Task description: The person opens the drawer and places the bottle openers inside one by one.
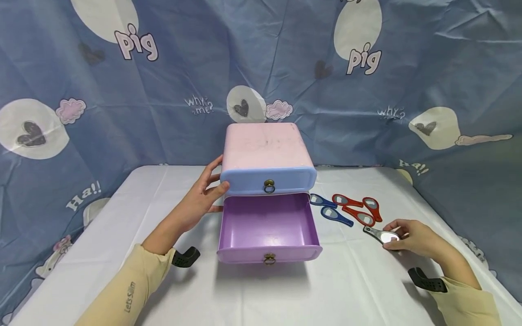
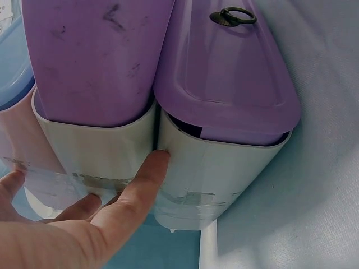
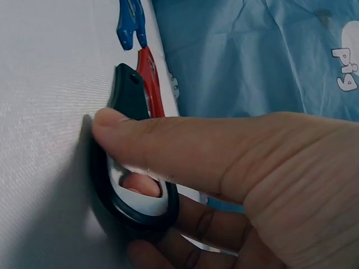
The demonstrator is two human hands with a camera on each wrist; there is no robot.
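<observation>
A small drawer chest with a pink top (image 1: 265, 142) stands at mid-table. Its blue top drawer (image 1: 244, 182) is shut, while the purple middle drawer (image 1: 269, 255) is pulled out and empty. My left hand (image 1: 197, 199) rests along the chest's left side, fingers spread and thumb at the front corner. The left wrist view also shows a purple bottom drawer (image 2: 235, 73) beneath. On the right, my right hand (image 1: 416, 237) pinches a black bottle opener (image 3: 129, 92) by its oval end, thumb on top and a finger visible through the metal opening.
Between the chest and my right hand lie several more openers: a blue one (image 1: 337, 216), another blue one (image 1: 324, 201) near the drawer, and red ones (image 1: 359, 216) bunched together. White cloth (image 1: 175, 290) covers the table. A blue printed curtain (image 1: 171, 113) hangs behind.
</observation>
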